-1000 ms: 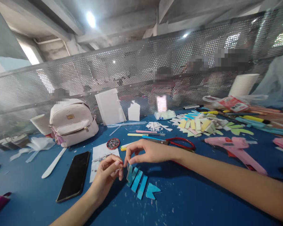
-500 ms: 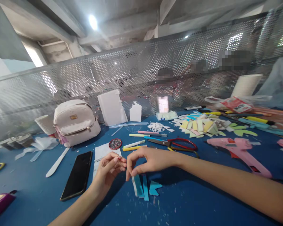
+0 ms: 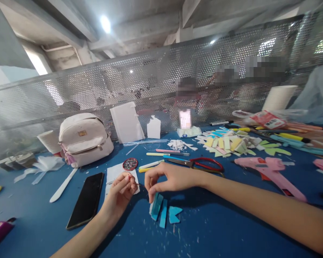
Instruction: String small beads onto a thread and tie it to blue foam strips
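My right hand (image 3: 169,179) is curled, thumb and forefinger pinched down on a stack of light-blue foam strips (image 3: 156,206) on the blue table (image 3: 220,229). A separate arrow-shaped blue foam piece (image 3: 174,214) lies just right of the strips. My left hand (image 3: 120,194) is closed a little to the left, pinching something small and thin with a red tip that I cannot name. It hovers over a white sheet of paper (image 3: 116,173).
A black phone (image 3: 86,199) lies left of my hands, with a white backpack (image 3: 84,139) behind it. Red-handled scissors (image 3: 201,163), coloured pens, a pink glue gun (image 3: 269,171) and a pile of foam offcuts (image 3: 227,143) lie beyond. A perforated metal screen (image 3: 123,82) backs the table.
My right hand has gathered the fanned-out blue strips into a tighter stack and pressed down on them. My left hand has drawn back to the left, away from the strips.
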Tool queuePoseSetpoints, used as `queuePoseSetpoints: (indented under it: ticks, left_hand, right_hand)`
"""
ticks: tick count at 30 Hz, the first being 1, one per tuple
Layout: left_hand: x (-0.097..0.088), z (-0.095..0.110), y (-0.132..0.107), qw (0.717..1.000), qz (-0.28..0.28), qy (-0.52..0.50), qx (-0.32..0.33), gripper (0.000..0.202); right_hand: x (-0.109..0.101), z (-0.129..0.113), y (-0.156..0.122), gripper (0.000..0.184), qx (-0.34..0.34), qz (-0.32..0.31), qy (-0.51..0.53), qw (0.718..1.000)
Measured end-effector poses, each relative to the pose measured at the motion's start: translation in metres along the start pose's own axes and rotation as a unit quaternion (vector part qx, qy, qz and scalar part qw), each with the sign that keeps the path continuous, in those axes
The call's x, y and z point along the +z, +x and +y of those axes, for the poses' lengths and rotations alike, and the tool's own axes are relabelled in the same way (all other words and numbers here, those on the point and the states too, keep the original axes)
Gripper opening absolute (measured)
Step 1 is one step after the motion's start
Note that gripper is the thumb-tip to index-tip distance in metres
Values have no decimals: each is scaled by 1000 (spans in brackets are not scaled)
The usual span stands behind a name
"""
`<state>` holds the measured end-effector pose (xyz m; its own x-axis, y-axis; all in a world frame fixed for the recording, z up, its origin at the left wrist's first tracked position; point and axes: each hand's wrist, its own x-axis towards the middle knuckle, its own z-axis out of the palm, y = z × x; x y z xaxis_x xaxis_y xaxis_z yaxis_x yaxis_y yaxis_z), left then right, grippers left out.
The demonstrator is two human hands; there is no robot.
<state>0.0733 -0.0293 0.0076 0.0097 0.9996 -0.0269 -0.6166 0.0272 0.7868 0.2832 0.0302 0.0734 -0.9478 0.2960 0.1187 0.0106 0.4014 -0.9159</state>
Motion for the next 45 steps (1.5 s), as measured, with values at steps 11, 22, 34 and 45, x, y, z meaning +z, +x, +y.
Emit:
queuePoseSetpoints:
  ticks: [11,22,34,45]
  left_hand:
    - [1,3,-4,998,-26,50,16,19]
    - [0,4,-7,997,-51,52,5,18]
    - [18,28,-2,996,-57,52,49,17]
    - [87,77,4,970,-131,169,114,8]
  right_hand:
    - [-5,12,7,15,7,63,46,997]
    - [-2,15,7,28,41,74,94,992]
    - [-17,4,7,27,-25,197,91,976]
    - [-27,-16,0,21,-77,269,106,954]
